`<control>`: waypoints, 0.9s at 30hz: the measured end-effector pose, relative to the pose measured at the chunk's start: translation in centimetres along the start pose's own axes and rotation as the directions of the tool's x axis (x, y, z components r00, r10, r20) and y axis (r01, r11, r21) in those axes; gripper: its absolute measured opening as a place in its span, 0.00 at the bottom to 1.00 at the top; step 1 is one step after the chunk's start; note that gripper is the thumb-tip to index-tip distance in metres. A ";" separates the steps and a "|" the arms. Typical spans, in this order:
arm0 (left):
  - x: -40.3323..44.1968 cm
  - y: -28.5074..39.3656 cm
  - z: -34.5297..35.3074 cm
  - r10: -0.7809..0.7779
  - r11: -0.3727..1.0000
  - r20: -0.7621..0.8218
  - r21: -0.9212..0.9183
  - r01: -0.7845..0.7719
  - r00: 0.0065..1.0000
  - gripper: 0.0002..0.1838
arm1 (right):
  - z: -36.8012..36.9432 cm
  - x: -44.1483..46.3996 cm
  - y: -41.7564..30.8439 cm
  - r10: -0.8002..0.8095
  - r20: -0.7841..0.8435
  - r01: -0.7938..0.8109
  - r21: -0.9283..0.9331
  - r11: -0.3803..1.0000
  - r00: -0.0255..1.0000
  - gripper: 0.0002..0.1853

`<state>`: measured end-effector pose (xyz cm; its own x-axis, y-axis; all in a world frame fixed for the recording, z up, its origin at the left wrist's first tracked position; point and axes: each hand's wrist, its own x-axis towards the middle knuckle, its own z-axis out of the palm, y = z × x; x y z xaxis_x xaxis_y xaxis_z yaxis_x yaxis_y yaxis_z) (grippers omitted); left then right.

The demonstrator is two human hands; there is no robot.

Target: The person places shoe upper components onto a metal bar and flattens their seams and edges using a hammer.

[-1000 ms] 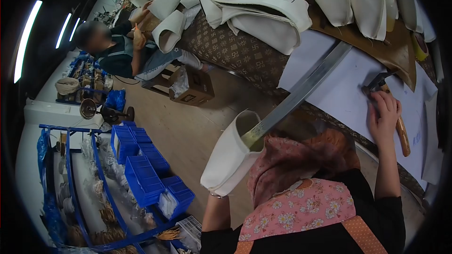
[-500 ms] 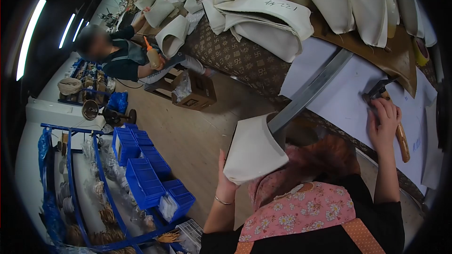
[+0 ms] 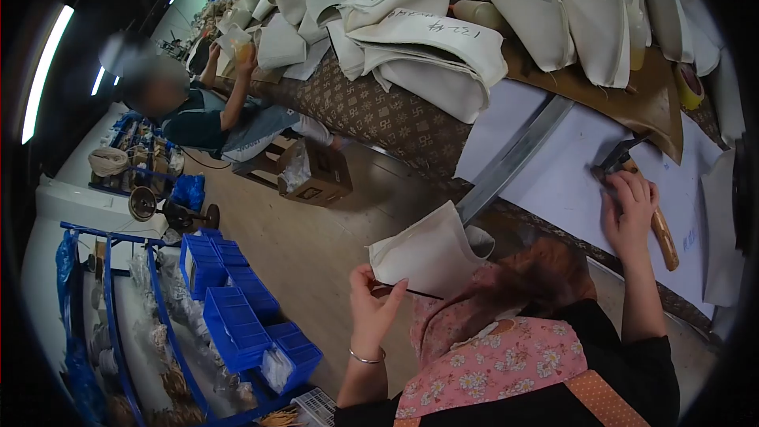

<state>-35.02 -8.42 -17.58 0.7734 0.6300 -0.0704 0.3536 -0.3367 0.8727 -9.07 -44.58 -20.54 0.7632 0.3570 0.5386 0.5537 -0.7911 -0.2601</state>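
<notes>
A white leather piece (image 3: 427,257), shaped like an open tube, sits over the near end of a long metal bar (image 3: 518,158). My left hand (image 3: 375,304) grips its closed left end between thumb and fingers. On the white sheet (image 3: 585,134) to the right lies a hammer (image 3: 662,233) with a dark head and a wooden handle. My right hand (image 3: 630,209) rests on the hammer near its head, with the fingers curled over the handle's upper part.
White leather pieces (image 3: 427,43) are piled along the patterned bench cover (image 3: 379,115). A co-worker (image 3: 194,119) sits at the far left beside a cardboard box (image 3: 316,174). Blue bins (image 3: 236,328) and a blue rack (image 3: 111,308) stand at lower left. A tape roll (image 3: 689,87) lies at right.
The white piece has been turned on the bar's end, and my left hand has shifted its grip, its fingers now in view. My right hand stays at the hammer. The co-worker's arms have moved.
</notes>
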 end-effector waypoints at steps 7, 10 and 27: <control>-0.1 -0.2 0.4 0.173 0.983 -0.079 -0.043 -0.177 0.982 0.36 | 0.0 0.0 -0.1 0.003 -0.001 -0.003 0.006 1.000 1.000 0.17; -0.1 0.3 0.4 0.253 0.933 -0.189 -0.210 -0.291 0.949 0.26 | 0.1 0.0 0.0 0.010 -0.001 -0.010 -0.004 1.000 1.000 0.16; 2.8 3.0 -3.3 0.245 0.945 0.181 0.177 -0.276 0.953 0.10 | 0.2 -0.1 0.5 -0.033 0.021 0.035 -0.067 0.997 0.999 0.15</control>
<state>-33.55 -5.34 -13.60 0.9185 0.3909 0.0589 0.2136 -0.6161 0.7582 -8.80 -44.94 -20.87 0.7512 0.3936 0.5298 0.5562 -0.8098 -0.1870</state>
